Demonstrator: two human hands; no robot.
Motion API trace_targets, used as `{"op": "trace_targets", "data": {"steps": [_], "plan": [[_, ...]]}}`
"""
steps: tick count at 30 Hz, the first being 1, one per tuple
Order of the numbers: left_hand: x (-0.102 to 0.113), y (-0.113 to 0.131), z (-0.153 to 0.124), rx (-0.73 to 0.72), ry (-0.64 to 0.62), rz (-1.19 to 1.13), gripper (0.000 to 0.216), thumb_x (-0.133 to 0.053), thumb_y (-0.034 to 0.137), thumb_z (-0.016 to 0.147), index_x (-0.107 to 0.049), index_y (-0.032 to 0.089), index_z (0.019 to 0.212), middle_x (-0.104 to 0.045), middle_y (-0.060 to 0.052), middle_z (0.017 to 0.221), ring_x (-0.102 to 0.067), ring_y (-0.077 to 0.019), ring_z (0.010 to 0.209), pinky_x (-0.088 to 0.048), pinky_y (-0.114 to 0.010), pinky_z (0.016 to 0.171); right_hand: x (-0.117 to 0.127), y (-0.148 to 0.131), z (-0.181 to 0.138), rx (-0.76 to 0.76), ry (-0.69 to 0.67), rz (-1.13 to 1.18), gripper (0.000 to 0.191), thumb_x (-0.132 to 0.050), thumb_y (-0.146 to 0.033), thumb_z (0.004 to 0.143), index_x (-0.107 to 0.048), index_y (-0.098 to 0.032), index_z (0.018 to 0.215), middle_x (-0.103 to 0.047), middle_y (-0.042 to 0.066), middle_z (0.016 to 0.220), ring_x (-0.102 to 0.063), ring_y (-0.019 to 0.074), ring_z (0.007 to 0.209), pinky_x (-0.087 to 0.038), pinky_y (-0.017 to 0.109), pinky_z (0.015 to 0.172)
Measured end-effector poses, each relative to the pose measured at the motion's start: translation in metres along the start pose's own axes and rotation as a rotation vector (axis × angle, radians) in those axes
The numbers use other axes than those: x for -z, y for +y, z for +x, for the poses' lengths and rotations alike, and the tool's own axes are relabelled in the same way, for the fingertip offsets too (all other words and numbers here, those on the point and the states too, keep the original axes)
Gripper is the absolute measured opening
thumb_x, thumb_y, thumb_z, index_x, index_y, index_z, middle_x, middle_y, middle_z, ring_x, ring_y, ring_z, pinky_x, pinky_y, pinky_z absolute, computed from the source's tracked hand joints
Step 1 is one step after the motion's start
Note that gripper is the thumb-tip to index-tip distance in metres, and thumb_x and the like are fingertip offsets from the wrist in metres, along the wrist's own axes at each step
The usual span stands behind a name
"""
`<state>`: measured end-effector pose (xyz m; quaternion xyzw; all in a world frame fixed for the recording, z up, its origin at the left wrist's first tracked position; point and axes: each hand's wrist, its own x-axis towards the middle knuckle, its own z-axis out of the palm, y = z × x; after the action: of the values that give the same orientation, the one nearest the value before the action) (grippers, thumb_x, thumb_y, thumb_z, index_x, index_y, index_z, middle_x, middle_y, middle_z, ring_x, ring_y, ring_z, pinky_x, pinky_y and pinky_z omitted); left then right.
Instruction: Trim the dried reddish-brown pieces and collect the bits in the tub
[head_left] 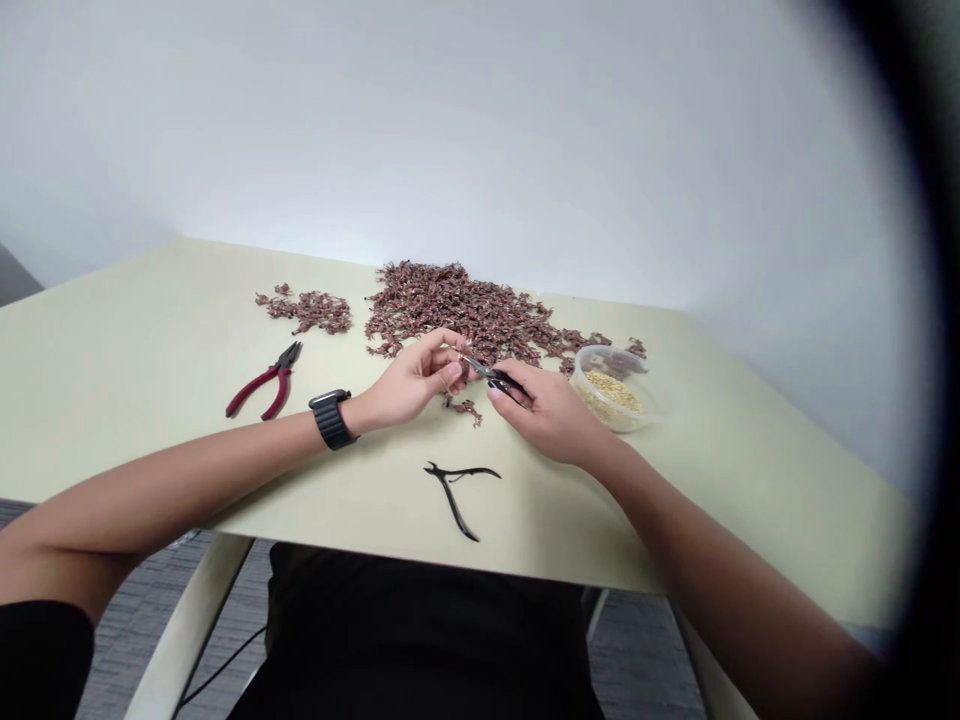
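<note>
My left hand (416, 382) is closed in a pinch on a small brown piece just in front of the big heap of brown pieces (465, 312). A black watch (331, 418) sits on that wrist. My right hand (544, 410) grips small black pliers (489, 374), whose tips meet the pinched piece at my left fingertips. A few loose brown pieces (466, 407) lie on the table under both hands.
Red-handled pliers (264, 383) lie at the left, black nippers (455, 487) near the front edge. A smaller heap of brown pieces (307, 309) sits back left. A clear round tub (613, 388) with tan bits stands right of my right hand. The pale table (150, 340) ends against a white wall.
</note>
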<state>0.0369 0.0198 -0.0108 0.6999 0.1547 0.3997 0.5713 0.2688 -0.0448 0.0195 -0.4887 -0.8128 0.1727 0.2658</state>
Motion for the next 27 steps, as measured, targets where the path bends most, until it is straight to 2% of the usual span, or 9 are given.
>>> {"op": "trace_targets", "data": {"steps": [3,6,9,12,15,17,20,23,27], "plan": [[0.002,0.000,-0.001,-0.107,0.083,0.250,0.030,-0.062,0.038,0.101,-0.051,0.019,0.123,-0.067,-0.007,0.099,-0.065,-0.0147,0.084,-0.056,-0.029,0.077,-0.001,-0.004,-0.001,-0.072,-0.033,0.211,0.029,-0.052,-0.047,0.101,-0.064,-0.020,0.102,-0.055,0.000,0.079,-0.046,0.0147,0.067,-0.034,0.029,0.062],[0.013,0.002,-0.001,-0.350,0.131,0.703,0.025,-0.056,0.021,0.101,-0.056,0.019,0.126,-0.068,-0.012,0.113,-0.066,-0.0192,0.100,-0.056,-0.034,0.088,-0.002,-0.009,-0.002,-0.246,-0.170,0.592,0.033,-0.050,-0.052,0.101,-0.062,-0.021,0.096,-0.041,-0.003,0.073,-0.030,0.0114,0.057,-0.024,0.026,0.051],[0.028,0.003,0.002,-0.585,0.024,1.078,0.036,-0.047,0.006,0.098,-0.060,0.019,0.128,-0.068,-0.014,0.124,-0.063,-0.0237,0.114,-0.054,-0.042,0.096,0.000,-0.012,-0.002,-0.407,-0.359,0.943,0.037,-0.050,-0.055,0.100,-0.061,-0.020,0.098,-0.030,-0.005,0.072,-0.013,0.0101,0.057,-0.010,0.024,0.047],[0.034,0.003,0.003,-0.623,-0.049,1.199,0.043,-0.044,0.000,0.095,-0.061,0.020,0.129,-0.067,-0.015,0.128,-0.061,-0.0246,0.117,-0.054,-0.043,0.096,0.001,-0.011,-0.001,-0.461,-0.449,1.075,0.038,-0.050,-0.056,0.099,-0.060,-0.019,0.100,-0.030,-0.005,0.073,-0.009,0.0102,0.058,-0.006,0.023,0.047],[0.028,0.000,0.001,-0.498,0.033,1.043,0.040,-0.045,0.003,0.096,-0.058,0.019,0.131,-0.068,-0.013,0.120,-0.064,-0.0218,0.109,-0.055,-0.038,0.090,-0.001,-0.007,-0.001,-0.426,-0.354,0.973,0.038,-0.049,-0.055,0.099,-0.061,-0.020,0.099,-0.032,-0.004,0.073,-0.013,0.0104,0.057,-0.010,0.024,0.047],[0.020,-0.003,-0.001,-0.364,0.087,0.856,0.034,-0.049,0.009,0.098,-0.056,0.019,0.130,-0.069,-0.011,0.113,-0.065,-0.0193,0.101,-0.055,-0.035,0.087,-0.003,-0.004,0.000,-0.354,-0.207,0.745,0.036,-0.050,-0.054,0.099,-0.062,-0.020,0.100,-0.038,-0.003,0.075,-0.024,0.0110,0.058,-0.019,0.025,0.049],[0.011,-0.005,-0.003,-0.173,0.081,0.534,0.027,-0.054,0.021,0.102,-0.052,0.020,0.129,-0.069,-0.010,0.111,-0.066,-0.0173,0.096,-0.055,-0.032,0.084,-0.004,0.000,0.001,-0.174,-0.026,0.301,0.031,-0.053,-0.049,0.099,-0.064,-0.021,0.107,-0.051,0.000,0.080,-0.042,0.0143,0.065,-0.032,0.029,0.058],[0.006,-0.005,-0.003,-0.060,0.025,0.220,0.027,-0.055,0.034,0.105,-0.048,0.021,0.127,-0.068,-0.009,0.105,-0.064,-0.0151,0.088,-0.054,-0.030,0.080,-0.004,0.002,0.001,-0.046,0.021,0.035,0.031,-0.053,-0.046,0.101,-0.064,-0.021,0.114,-0.052,-0.001,0.076,-0.046,0.0162,0.067,-0.033,0.031,0.064],[0.003,-0.003,-0.002,-0.014,-0.025,0.014,0.033,-0.062,0.042,0.102,-0.049,0.020,0.123,-0.066,-0.007,0.099,-0.064,-0.0139,0.082,-0.053,-0.029,0.077,-0.004,0.003,0.002,0.033,0.034,-0.059,0.030,-0.052,-0.044,0.101,-0.064,-0.021,0.116,-0.054,0.001,0.080,-0.049,0.0175,0.070,-0.034,0.031,0.067]]}}
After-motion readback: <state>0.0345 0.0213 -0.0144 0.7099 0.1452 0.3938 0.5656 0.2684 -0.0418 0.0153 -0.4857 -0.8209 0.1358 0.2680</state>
